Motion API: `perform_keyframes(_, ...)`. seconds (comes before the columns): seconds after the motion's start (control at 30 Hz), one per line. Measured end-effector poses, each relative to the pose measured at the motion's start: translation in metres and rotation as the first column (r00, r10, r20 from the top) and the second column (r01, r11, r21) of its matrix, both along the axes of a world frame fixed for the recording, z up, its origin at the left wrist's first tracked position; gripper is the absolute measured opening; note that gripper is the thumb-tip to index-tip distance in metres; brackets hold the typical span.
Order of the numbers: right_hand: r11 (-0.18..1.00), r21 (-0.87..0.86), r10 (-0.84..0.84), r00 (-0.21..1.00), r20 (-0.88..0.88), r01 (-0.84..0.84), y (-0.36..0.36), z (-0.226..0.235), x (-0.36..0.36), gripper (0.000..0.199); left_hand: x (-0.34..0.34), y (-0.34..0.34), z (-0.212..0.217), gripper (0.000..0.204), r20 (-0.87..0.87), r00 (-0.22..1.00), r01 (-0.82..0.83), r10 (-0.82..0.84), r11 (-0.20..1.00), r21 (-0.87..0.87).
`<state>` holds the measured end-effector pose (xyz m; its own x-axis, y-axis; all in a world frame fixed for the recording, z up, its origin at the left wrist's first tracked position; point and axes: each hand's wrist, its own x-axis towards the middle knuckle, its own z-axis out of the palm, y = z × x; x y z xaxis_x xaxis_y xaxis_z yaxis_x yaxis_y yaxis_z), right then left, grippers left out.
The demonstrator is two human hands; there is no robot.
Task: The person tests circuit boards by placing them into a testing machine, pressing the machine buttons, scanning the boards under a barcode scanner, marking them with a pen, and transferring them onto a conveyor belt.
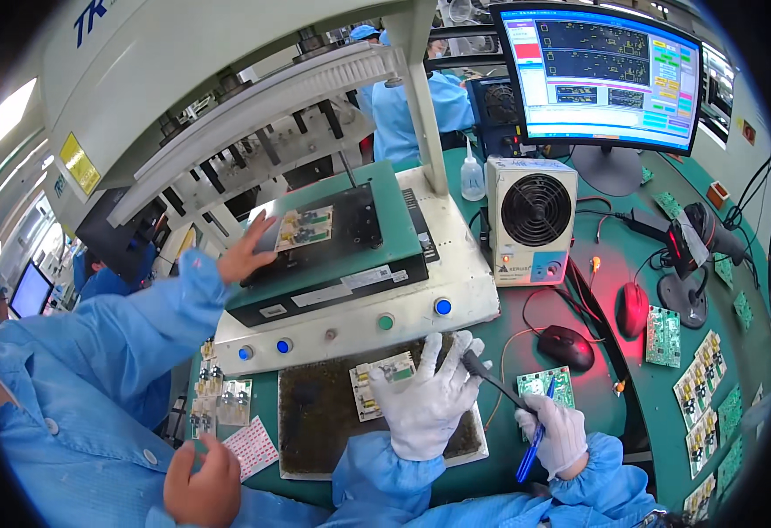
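Note:
My left hand [429,400], in a white glove, is open with its fingers apart. It lies over the right part of a pale circuit board [367,392] on a dark, metal-edged mat [310,414]. Closed in its own white glove, my right hand [557,433] grips a black-handled brush [498,382] and a blue pen [530,453]. The brush slants up and left, its far end beside my left fingers; whether they touch is unclear. The pen points down. Behind my right hand lies a green circuit board [550,385], partly hidden.
At left, a co-worker's bare hand [249,251] touches a board [306,227] on the press fixture [350,290]; their other hand [202,484] is near the mat. A fan unit [535,220], black mouse [566,348], red-lit mouse [632,310], monitor [605,79] and several boards stand rightward.

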<state>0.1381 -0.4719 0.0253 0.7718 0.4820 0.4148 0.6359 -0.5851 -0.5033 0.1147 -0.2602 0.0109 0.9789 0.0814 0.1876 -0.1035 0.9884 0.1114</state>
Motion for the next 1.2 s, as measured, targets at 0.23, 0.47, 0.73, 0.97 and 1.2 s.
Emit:
perform_keyframes(0.23, 0.998, -0.02, -0.062, 0.996, 0.061, 0.063, -0.001, -0.006, -0.006, 0.025, 0.008, -0.005, -0.005, 0.102, 0.073, 0.99, 0.131, -0.117, 0.961, -0.243)
perform_keyframes(0.47, 0.997, 0.069, 0.019, 1.0, -0.016, -0.018, -0.013, -0.007, -0.008, 0.024, 0.014, 0.016, -0.032, 0.088, 0.443, 0.843, 0.114, -0.305, 0.907, 0.406)
perform_keyframes(0.73, 0.729, 0.638, -0.329, 0.944, 0.01, 0.247, -0.061, -0.054, -0.003, 0.017, 0.006, 0.02, -0.031, 0.051, 0.176, 0.87, 0.446, -0.461, 0.887, 0.117)
perform_keyframes(0.97, 0.624, 0.759, -0.084, 0.981, -0.173, 0.188, -0.055, -0.053, -0.013, 0.008, 0.003, -0.034, -0.035, 0.033, 0.142, 0.916, -0.364, 0.376, 0.628, 0.688)
perform_keyframes(1.2, 0.408, 0.913, -0.136, 0.99, 0.04, 0.019, -0.006, -0.041, -0.046, 0.023, -0.006, -0.165, 0.008, 0.05, -0.192, 0.981, 0.116, -0.04, 0.908, 0.403)
